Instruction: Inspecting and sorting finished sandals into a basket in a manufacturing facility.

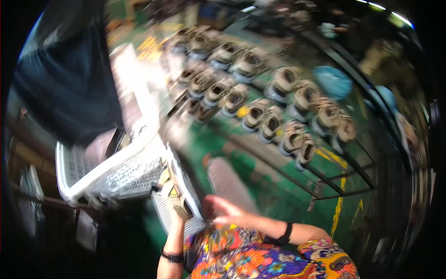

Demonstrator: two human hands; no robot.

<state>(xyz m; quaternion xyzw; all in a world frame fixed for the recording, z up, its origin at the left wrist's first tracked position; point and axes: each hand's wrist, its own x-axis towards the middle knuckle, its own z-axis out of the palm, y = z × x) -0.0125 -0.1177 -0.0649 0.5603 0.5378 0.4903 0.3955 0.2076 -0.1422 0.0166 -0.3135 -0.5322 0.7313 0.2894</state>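
The picture is smeared by motion, so fine detail is poor. The person's left hand (175, 207) reaches up from the lower edge and is closed round a beige shoe (173, 193), gripping it near its lower end; the shoe stands roughly upright in the hand, just in front of a white perforated machine bed (116, 174) (a pale framed grid, tilted in this view). The right hand (223, 211) lies just right of it, fingers loosely spread and pointing left, holding nothing that I can make out; it hovers beside a grey mesh panel (227, 181), and whether it touches that panel cannot be told. Both wrists carry dark bands, and a bright patterned shirt (260, 258) fills the lower edge.

Beyond the hands, a black wire rack (325, 181) runs across a green floor (260, 186), bearing rows of beige shoes (269, 123) set in pairs, well apart from both hands. A blue bag (332, 81) lies behind the rack.
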